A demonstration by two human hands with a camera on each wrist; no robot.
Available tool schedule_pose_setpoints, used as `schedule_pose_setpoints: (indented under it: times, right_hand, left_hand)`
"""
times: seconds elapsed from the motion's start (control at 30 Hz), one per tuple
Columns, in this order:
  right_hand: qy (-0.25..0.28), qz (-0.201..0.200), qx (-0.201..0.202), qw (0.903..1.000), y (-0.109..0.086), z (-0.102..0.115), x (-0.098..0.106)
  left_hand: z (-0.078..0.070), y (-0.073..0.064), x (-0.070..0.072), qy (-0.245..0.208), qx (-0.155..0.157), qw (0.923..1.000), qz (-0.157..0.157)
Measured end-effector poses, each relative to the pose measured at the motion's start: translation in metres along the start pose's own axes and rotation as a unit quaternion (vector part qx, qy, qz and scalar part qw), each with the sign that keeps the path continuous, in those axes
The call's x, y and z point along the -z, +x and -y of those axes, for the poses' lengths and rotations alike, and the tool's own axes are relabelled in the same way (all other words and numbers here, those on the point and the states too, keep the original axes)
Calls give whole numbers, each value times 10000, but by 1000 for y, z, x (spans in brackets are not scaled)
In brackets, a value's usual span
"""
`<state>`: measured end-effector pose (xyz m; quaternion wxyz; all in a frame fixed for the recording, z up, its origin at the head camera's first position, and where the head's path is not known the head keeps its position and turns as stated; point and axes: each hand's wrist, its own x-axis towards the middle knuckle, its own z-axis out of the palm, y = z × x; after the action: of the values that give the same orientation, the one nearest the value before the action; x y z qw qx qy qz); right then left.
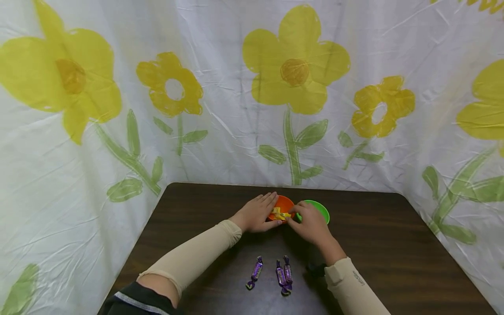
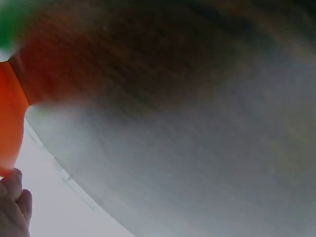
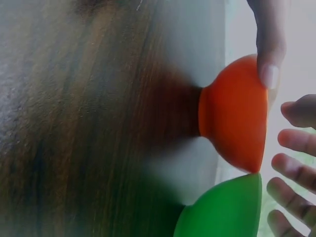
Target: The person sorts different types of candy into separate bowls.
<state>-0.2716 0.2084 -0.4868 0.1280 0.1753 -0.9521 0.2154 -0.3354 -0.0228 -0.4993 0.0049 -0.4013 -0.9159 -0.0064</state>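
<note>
Reaching seems the step at lower centre: left hand (image 1: pixel 257 213) grips the orange bowl (image 1: pixel 285 202); loosely spread right hand (image 1: pixel 312 222), near yellow pieces (image 1: pixel 281 216), likely needs a pinch.

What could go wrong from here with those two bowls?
The orange bowl and green bowl touch at their rims, so nudging one may shift the other. The right hand, close above the orange bowl, could knock out some yellow pieces. Pressing too hard, the left hand might tip that bowl.
</note>
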Motion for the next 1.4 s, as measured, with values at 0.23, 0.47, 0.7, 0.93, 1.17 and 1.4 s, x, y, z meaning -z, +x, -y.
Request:
schedule_pose_setpoints:
  times: [0.23, 0.47, 0.7, 0.93, 1.17, 1.4]
  right_hand:
    - [25, -5, 63, 10000, -4, 2, -1]
    - [-191, 66, -121, 9997, -11, -3, 0]
    - [-307, -46, -199, 9993, -24, -14, 4]
    - [-381, 259, -250, 9986, -39, -25, 6]
    - [-529, 318, -207, 9979, -44, -40, 16]
    - [-881, 535, 34, 9947, -38, -61, 27]
  left_hand:
    - [4, -6, 1, -312, 334, 9987, 239]
    - [1, -14, 9, -693, 463, 9965, 32]
    - [-7, -27, 16, -880, 685, 9937, -87]
    - [-21, -54, 20, -1213, 748, 9897, -93]
    - [-36, -80, 31, -1569, 818, 9842, 51]
    - [-55, -95, 40, -1411, 600, 9881, 113]
